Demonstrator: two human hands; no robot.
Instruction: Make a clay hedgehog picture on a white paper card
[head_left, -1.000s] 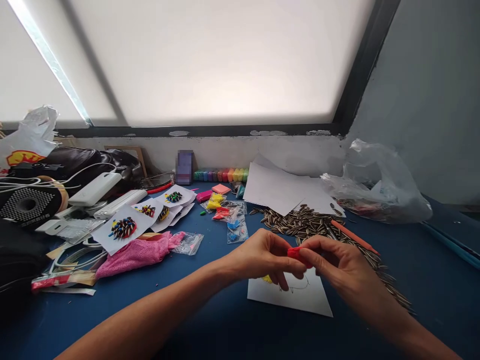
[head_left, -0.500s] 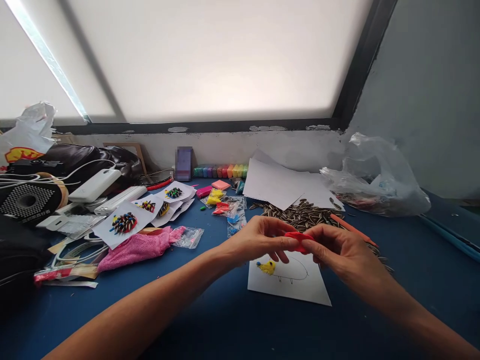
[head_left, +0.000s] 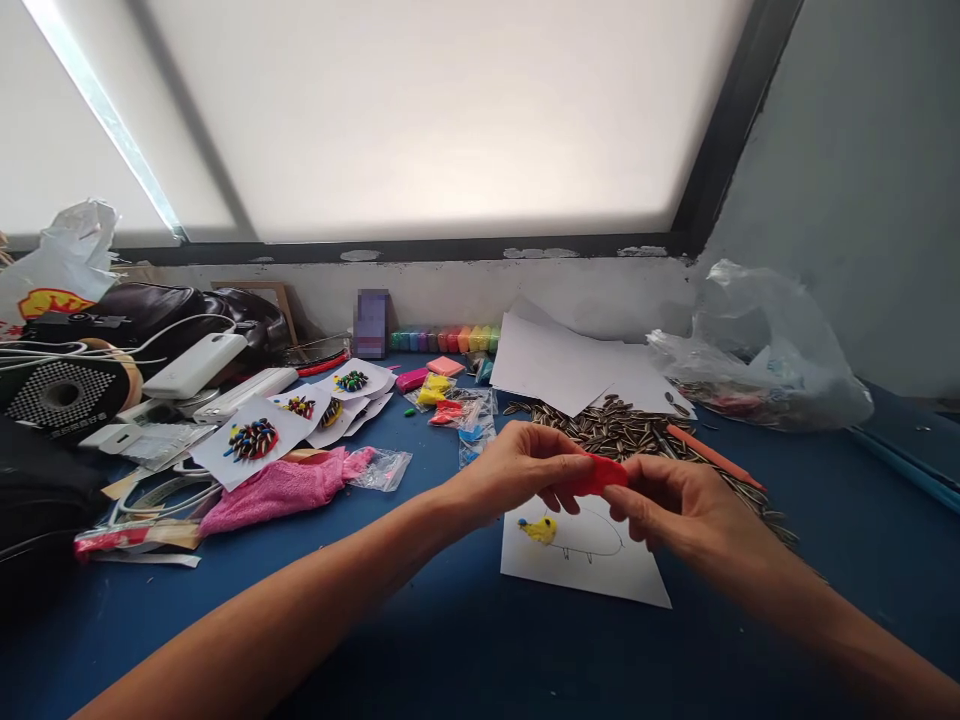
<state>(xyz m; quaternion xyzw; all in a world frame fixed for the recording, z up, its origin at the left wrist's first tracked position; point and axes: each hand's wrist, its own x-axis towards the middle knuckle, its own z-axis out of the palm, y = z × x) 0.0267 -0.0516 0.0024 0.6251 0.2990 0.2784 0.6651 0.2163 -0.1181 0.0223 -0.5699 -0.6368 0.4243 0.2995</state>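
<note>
Red clay [head_left: 599,479] is flatter & wider vs a sec ago, so prob. shaping's progressing; L hand [head_left: 521,468], R hand [head_left: 684,508] both pinch it.

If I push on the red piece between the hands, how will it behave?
The red piece looks likely to bend or dent, being thin and flattened. It is probably light, since the left hand and right hand only pinch it. That flatness should keep it from rolling.

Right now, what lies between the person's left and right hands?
The head view shows a red piece between the left hand and the right hand, above a drawn-on sheet.
</note>
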